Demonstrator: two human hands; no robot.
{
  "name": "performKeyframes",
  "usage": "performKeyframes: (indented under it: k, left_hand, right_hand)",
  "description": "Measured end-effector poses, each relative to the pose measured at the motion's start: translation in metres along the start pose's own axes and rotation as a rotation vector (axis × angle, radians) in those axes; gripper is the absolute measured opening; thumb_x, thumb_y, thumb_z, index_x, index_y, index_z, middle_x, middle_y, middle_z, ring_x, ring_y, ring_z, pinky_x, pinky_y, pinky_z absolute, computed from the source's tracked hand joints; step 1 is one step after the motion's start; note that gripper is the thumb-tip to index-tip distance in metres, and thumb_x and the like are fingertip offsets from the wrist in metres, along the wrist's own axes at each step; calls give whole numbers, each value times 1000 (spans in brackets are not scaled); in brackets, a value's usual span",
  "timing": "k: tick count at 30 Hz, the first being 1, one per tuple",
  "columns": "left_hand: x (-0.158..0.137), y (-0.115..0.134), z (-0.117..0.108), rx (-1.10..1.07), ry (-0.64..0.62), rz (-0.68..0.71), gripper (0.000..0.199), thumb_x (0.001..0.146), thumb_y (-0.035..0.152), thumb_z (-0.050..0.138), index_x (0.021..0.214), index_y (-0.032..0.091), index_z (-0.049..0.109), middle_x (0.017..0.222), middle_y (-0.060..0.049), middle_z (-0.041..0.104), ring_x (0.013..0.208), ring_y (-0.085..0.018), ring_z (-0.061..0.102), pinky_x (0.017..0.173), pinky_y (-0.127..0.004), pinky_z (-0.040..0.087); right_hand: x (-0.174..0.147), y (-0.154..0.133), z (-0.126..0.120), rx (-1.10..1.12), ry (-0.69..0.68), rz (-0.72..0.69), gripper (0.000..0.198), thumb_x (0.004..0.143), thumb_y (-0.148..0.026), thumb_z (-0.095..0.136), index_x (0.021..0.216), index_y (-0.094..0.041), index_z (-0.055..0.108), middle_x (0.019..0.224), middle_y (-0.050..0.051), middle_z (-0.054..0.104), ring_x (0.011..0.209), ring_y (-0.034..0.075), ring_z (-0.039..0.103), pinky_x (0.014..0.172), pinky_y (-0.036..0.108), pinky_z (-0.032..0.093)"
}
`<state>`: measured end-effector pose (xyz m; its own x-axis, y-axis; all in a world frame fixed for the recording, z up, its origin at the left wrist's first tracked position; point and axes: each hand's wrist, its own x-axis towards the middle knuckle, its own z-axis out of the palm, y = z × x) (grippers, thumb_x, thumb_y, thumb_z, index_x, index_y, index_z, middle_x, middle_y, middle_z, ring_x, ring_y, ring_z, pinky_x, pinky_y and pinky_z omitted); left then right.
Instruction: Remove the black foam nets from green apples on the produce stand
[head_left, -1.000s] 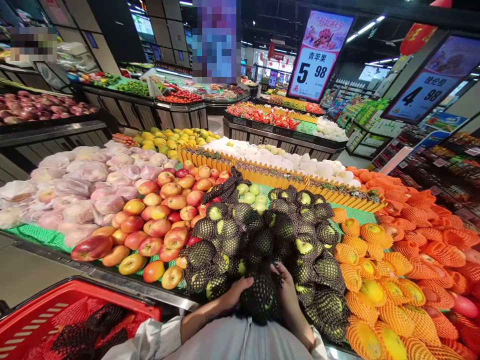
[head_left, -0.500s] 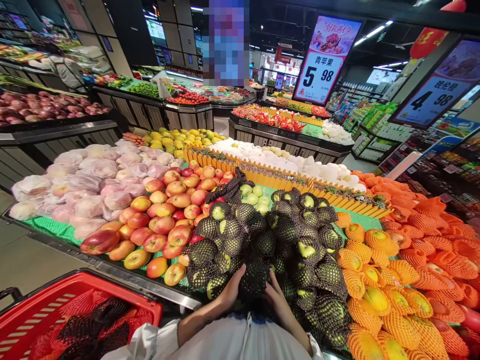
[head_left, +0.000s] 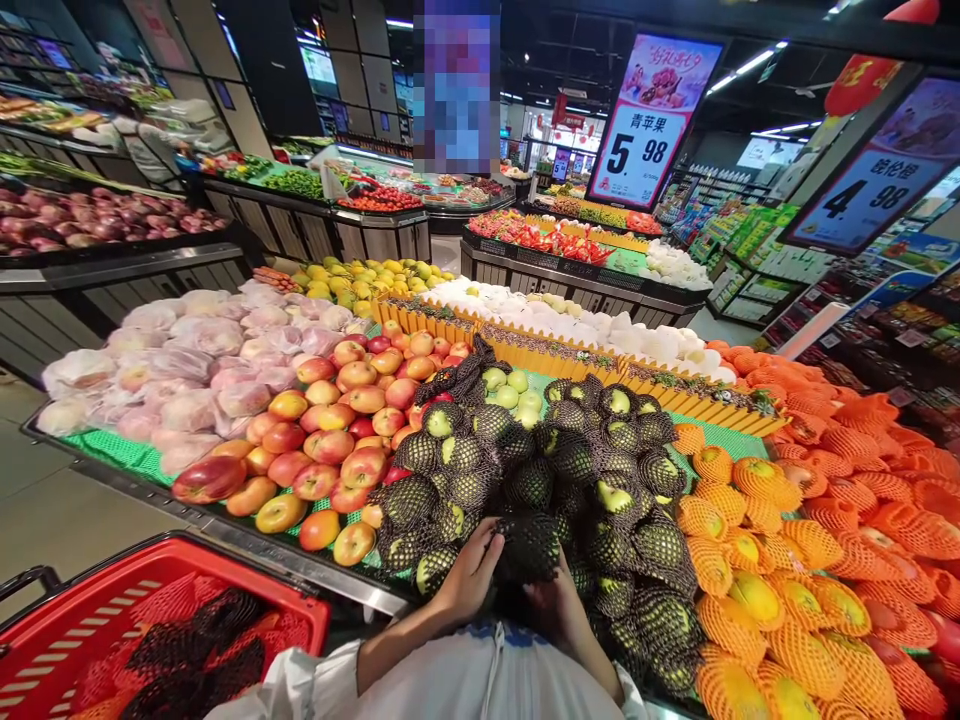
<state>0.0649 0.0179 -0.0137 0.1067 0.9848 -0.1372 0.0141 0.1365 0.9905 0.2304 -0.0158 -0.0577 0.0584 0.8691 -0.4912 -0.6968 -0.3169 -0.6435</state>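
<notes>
A green apple in a black foam net (head_left: 526, 548) is held close to my body between both hands. My left hand (head_left: 471, 572) curls against its left side, fingers together. Shadow covers part of my right hand (head_left: 561, 600), which grips the apple from the lower right. Around and beyond the hands lie more netted green apples (head_left: 637, 550), heaped on the display. A few bare green apples (head_left: 514, 390) sit behind them. Red-and-yellow apples (head_left: 322, 450) are piled just to the left.
A red shopping basket (head_left: 300, 610) with black and red netted fruit stands at lower left. Orange-netted fruit (head_left: 742, 550) fills the right side. Wrapped pale fruit (head_left: 202, 350) lies at far left. A yellow fence divider (head_left: 540, 350) runs behind the apples. Price screens (head_left: 637, 120) hang above.
The netted apple has come up slightly and turned in my hands. My left hand has shifted a little up and right around it; my right hand has moved lower beneath it.
</notes>
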Motion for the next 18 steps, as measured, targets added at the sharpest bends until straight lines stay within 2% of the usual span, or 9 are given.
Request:
performKeyframes:
  k: [3, 5, 8, 11, 13, 15, 18]
  left_hand:
    - [1, -4, 1, 63, -75, -17, 57, 82, 75, 53, 80, 19, 63, 91, -8, 70, 91, -26, 62, 87, -38, 51]
    - [2, -7, 2, 57, -138, -34, 61, 82, 80, 48, 73, 20, 54, 70, -2, 61, 69, -19, 57, 69, -33, 49]
    - [4, -10, 4, 27, -183, -24, 58, 85, 77, 46, 72, 21, 49, 60, 3, 52, 58, -15, 51, 61, -29, 43]
    - [6, -13, 4, 46, -165, 12, 54, 85, 71, 52, 71, 20, 48, 64, 3, 51, 62, -15, 52, 63, -28, 40]
    - [6, -16, 3, 51, -134, 41, 46, 83, 63, 61, 76, 19, 50, 70, 2, 51, 69, -15, 52, 67, -28, 41]
    - [6, -18, 0, 16, -125, 54, 40, 79, 52, 70, 93, 19, 54, 84, 0, 58, 79, -16, 55, 72, -28, 43]
    - [4, -17, -5, -67, -165, 29, 65, 74, 39, 75, 129, 22, 46, 124, -10, 58, 102, -21, 60, 79, -32, 49]
  right_hand:
    - [-5, -10, 6, 55, -52, -7, 66, 58, -42, 89, 120, -32, 69, 108, 1, 77, 100, 24, 69, 77, 33, 56]
    - [-8, -16, 10, 106, -76, 21, 54, 63, -51, 85, 111, -29, 73, 106, 2, 77, 108, 27, 67, 85, 37, 56]
    - [-13, -23, 16, 153, -73, 59, 48, 69, -62, 75, 100, -26, 76, 102, 4, 78, 113, 30, 66, 93, 44, 55]
    - [-18, -27, 22, 138, -68, 34, 45, 69, -64, 74, 93, -26, 77, 96, 4, 79, 112, 31, 67, 93, 47, 55]
    - [-23, -27, 25, 104, -79, 8, 43, 67, -64, 74, 87, -26, 78, 92, 4, 79, 112, 32, 67, 95, 48, 54]
    - [-27, -27, 26, 62, -82, -25, 44, 64, -65, 76, 83, -26, 80, 89, 4, 79, 113, 33, 66, 98, 48, 53]
    - [-28, -24, 21, -10, -59, -86, 44, 62, -68, 76, 81, -28, 81, 87, 4, 79, 117, 34, 63, 105, 48, 49]
